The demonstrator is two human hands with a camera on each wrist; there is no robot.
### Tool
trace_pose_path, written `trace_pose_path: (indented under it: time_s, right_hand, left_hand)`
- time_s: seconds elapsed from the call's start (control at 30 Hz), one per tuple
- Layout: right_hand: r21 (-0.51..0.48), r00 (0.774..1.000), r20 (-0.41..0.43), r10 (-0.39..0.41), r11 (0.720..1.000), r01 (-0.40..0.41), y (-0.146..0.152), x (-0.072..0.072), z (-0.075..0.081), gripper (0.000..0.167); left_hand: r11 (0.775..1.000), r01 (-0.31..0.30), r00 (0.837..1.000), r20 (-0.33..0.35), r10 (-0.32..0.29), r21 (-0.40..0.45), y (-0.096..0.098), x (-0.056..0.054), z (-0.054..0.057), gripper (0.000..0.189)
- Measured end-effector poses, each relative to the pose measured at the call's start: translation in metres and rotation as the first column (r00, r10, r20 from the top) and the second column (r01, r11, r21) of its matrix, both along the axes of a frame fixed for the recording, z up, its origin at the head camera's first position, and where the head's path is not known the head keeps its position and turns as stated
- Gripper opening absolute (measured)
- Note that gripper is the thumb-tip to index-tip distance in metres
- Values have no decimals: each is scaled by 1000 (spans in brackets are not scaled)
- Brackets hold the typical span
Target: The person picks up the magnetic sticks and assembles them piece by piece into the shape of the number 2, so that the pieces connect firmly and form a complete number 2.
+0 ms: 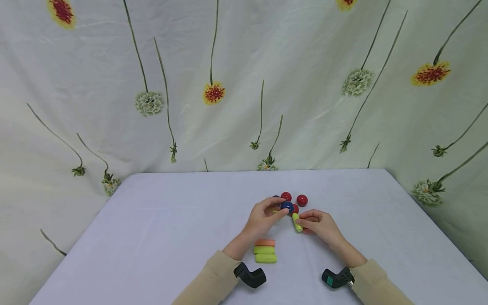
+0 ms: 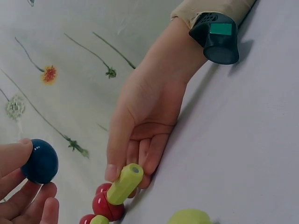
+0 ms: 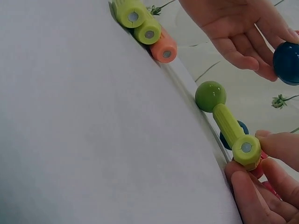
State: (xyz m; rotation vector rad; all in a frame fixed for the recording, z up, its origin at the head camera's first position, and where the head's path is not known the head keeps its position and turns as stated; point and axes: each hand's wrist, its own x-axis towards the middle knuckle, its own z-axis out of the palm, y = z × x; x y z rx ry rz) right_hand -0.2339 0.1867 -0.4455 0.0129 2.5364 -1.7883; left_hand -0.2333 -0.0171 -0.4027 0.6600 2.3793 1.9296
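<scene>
Your L hand pinches a blue ball btwn thumb and fingers, raised over the worktop. Your R hand pinches a yellow-green rod, thumb opposing the fingers; the rod's far end appears to touch a red ball, though the contact is partly hidden. Two other red balls sit just beyond. Nearer you, an orange rod and two lime rods lie side by side, approx. parallel. Ref. R wrist view: a green ball sits at the end of another yellow-green rod.
</scene>
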Motion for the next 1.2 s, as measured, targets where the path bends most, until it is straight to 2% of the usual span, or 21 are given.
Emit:
trace_pose_path:
  time_s: [0.07,0.13,0.2,0.33,0.57,0.67,0.87,1.2]
  right_hand:
    - [-2,1000,-3,3,1000,-3,0,0,0,34]
    - [-9,1000,-2,8,1000,-8,0,-1,0,34]
    - [-19,1000,-2,17,1000,-17,1,-1,0,34]
    - [-36,999,-2,32,999,-32,2,-2,0,32]
    - [-40,999,-8,34,999,-34,2,1,3,32]
    - [-37,999,-14,41,998,-41,2,2,3,31]
    - [-28,999,-26,43,999,-43,2,4,4,28]
    - [-20,999,-20,35,999,-35,1,4,5,28]
  left_hand:
    - [1000,23,999,26,-23,-2,0,8,9,32]
    - [999,39,998,49,-39,-4,1,10,11,31]
    - [999,55,997,56,-54,-1,1,10,8,30]
    - [997,71,995,72,-71,2,3,0,-9,32]
    - [992,124,986,116,-120,-28,5,3,-12,37]
    - [987,150,983,112,-144,-52,7,5,-14,34]
    - [980,164,985,77,-156,-110,10,7,-21,29]
    - [974,183,983,26,-181,-132,14,7,-30,31]
